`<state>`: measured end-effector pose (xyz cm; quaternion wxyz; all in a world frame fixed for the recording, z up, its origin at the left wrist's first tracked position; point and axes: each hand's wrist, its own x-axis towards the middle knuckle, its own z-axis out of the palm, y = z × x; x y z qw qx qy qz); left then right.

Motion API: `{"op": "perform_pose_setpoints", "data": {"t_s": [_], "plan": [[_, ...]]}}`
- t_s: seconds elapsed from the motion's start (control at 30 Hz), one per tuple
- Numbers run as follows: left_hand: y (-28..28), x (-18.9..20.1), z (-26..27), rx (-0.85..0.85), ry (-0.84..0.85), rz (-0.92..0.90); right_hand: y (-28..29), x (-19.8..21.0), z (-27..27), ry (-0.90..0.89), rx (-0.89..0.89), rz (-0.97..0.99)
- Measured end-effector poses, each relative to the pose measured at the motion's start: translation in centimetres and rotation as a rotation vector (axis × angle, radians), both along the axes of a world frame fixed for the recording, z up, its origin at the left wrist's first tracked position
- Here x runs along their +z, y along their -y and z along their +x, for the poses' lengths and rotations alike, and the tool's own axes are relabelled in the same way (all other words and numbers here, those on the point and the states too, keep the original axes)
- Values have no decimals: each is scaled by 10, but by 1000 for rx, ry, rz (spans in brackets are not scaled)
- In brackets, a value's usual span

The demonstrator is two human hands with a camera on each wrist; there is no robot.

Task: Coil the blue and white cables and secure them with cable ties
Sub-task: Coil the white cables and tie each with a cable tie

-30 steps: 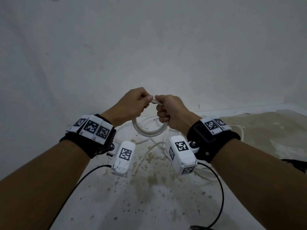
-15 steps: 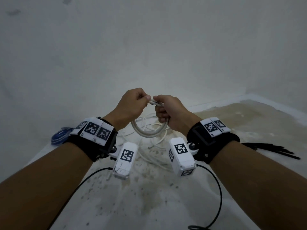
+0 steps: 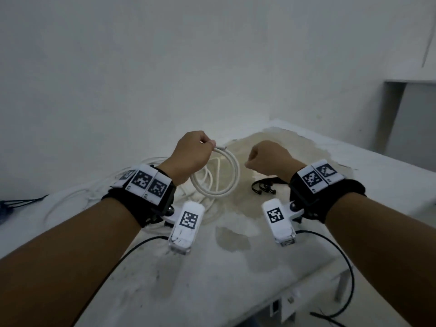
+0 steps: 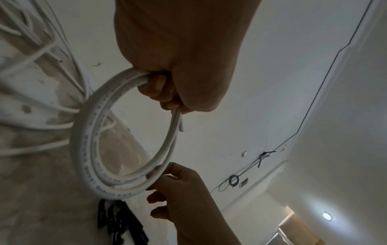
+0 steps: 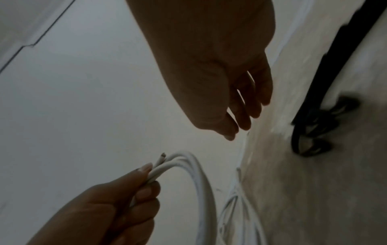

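My left hand (image 3: pixel 207 145) grips the top of a small coil of white cable (image 3: pixel 219 192), two or three loops held above the table. The left wrist view shows its fingers (image 4: pixel 161 92) curled round the coil (image 4: pixel 87 149) and the cut end sticking out. The rest of the white cable (image 3: pixel 94 192) lies loose on the table behind. My right hand (image 3: pixel 250 161) hangs a short way right of the coil with fingers (image 5: pixel 240 119) loosely curled and holding nothing. A bunch of black cable ties (image 3: pixel 262 186) lies under it. A dark blue bundle (image 3: pixel 6 206) shows at the far left edge.
The white, stained table (image 3: pixel 236 279) meets a plain wall at the back. Its front right edge (image 3: pixel 330 263) drops off to the floor. Black wrist-camera leads (image 3: pixel 344 260) trail off that edge.
My right hand has let go of the coil and moved off to the right. The left hand keeps holding the coil. The head view has swung right, showing the table's right end.
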<state>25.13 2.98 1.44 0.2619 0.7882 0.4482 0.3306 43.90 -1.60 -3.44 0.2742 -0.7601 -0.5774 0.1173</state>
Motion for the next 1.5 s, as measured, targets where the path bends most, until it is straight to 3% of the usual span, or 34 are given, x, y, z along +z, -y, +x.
{"op": "perform_pose_setpoints", "data": {"t_s": [0.17,0.37,0.57,0.7,0.93,1.1,1.2,1.33,1.43,1.5], "plan": [[8,-16,0,-11,1,-72,3,-16,23,295,21,-177],[8,-16,-25,2,83,-180,-10,-17,5,368,115,-216],[8,-12,-39,1,104,-166,-13,-19,-13,483,119,-286],[3,-16,-48,5,121,-172,-15,-18,-15,550,73,-196],[-3,-22,-49,-41,170,-212,-24,-10,-3,484,-21,204],[-5,-24,-47,-87,231,-223,-35,4,-1,294,-93,499],[-10,-26,-47,-95,266,-221,-41,19,-15,135,-92,565],[-14,-27,-59,-102,309,-169,-53,42,-61,-120,-13,437],[-17,-27,-84,-32,304,-76,-64,52,-110,-622,195,217],[-22,-27,-110,45,270,-14,-72,55,-143,-832,297,79]]}}
